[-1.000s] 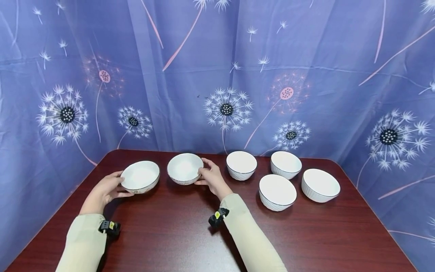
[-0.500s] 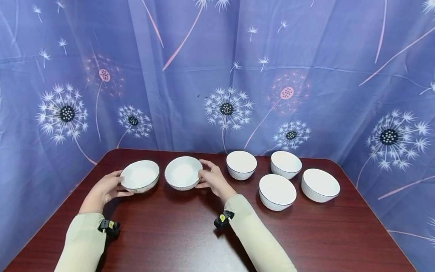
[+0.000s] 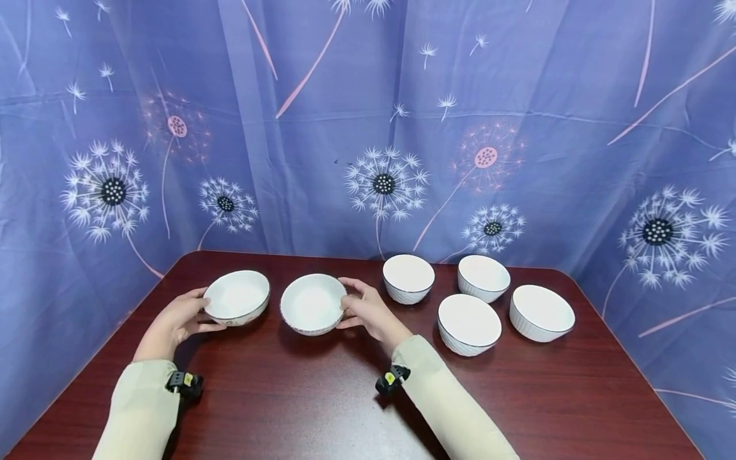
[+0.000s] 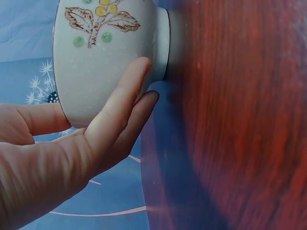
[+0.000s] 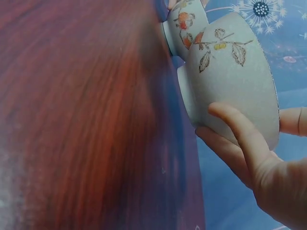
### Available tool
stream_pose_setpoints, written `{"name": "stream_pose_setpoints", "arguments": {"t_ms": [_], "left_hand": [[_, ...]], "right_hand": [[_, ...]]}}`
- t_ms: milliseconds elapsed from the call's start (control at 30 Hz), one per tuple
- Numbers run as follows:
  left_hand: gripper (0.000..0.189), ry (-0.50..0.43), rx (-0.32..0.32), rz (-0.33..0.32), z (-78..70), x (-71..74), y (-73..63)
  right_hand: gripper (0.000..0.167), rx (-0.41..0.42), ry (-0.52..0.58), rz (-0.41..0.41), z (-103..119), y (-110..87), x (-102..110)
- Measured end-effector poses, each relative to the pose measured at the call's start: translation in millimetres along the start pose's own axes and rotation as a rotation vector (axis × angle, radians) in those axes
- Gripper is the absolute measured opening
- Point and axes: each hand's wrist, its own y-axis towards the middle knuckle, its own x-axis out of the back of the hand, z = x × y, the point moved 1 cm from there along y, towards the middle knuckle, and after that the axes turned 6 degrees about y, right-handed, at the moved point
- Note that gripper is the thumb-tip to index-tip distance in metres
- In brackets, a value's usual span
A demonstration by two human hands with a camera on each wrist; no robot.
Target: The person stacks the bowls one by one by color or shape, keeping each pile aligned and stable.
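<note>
My left hand grips the left side of a white bowl, with thumb at the rim and fingers beneath. In the left wrist view this bowl bears brown leaves and yellow and green dots; I cannot tell whether its foot touches the table. A second white bowl is held at its right side by my right hand. Seen from the right wrist, the second bowl has a leafy sprig on its wall, and its foot appears raised off the table. A gap separates the two bowls.
On the right of the dark red wooden table stand several white bowls with textured walls: one at the back, another in front, a ribbed one behind and a ribbed one farther right. A blue dandelion-print curtain hangs behind.
My right hand has drawn the second bowl toward me, away from the table's back edge. The left hand and its bowl have stayed nearly still.
</note>
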Motion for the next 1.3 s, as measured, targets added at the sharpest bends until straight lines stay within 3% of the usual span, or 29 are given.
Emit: {"name": "stream_pose_setpoints", "arguments": {"t_ms": [1300], "left_hand": [[0.056, -0.006, 0.012, -0.016, -1.4, -1.6, -5.4]], "right_hand": [[0.065, -0.065, -0.021, 0.071, -14.0, -14.7, -0.2]]}}
